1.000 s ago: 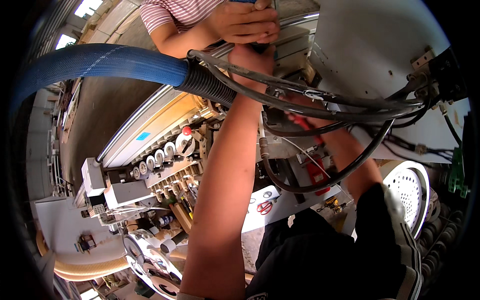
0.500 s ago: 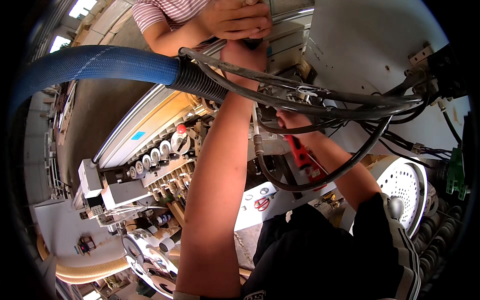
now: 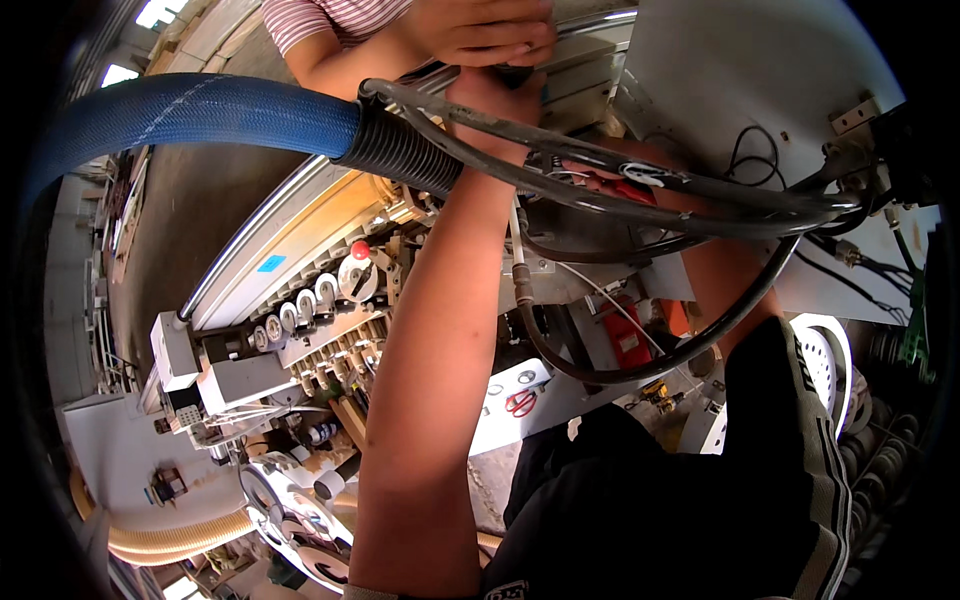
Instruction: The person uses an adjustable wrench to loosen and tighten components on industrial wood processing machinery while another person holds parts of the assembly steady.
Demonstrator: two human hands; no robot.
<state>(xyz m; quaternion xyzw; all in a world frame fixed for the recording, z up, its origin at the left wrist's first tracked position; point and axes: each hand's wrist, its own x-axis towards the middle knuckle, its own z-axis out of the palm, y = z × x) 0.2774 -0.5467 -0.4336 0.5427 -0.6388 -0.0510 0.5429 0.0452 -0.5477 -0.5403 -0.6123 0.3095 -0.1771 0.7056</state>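
Currently my left hand (image 3: 490, 105) is at the top centre of the frame, just below a co-worker's hand (image 3: 485, 35), with something dark between the two; my fingers are mostly covered there, so I cannot tell whether they are wide or closed on it. My right hand (image 3: 640, 155) is to the right of that, upper centre-right, partly screened by the thick black cables (image 3: 720, 226) that sweep across the view. Beside it shows a red tool (image 3: 632, 190), also partly behind the cables; the blur and the cover leave me unable to say whether my fingers grip it. A grey panel (image 3: 740, 90) fills the upper right. From the left edge a blue hose (image 3: 230, 115) arches in and meets a black ribbed sleeve (image 3: 400, 150) near my left forearm. Left of that forearm, mid-frame, a red knob (image 3: 361, 250) sits above a row of rollers (image 3: 305, 305). Between my forearms, lower centre, red-handled scissors (image 3: 521, 402) lie on a white surface (image 3: 500, 430), with a red box (image 3: 628, 335) up to their right and a yellow-and-black tool (image 3: 658, 397) below that box.
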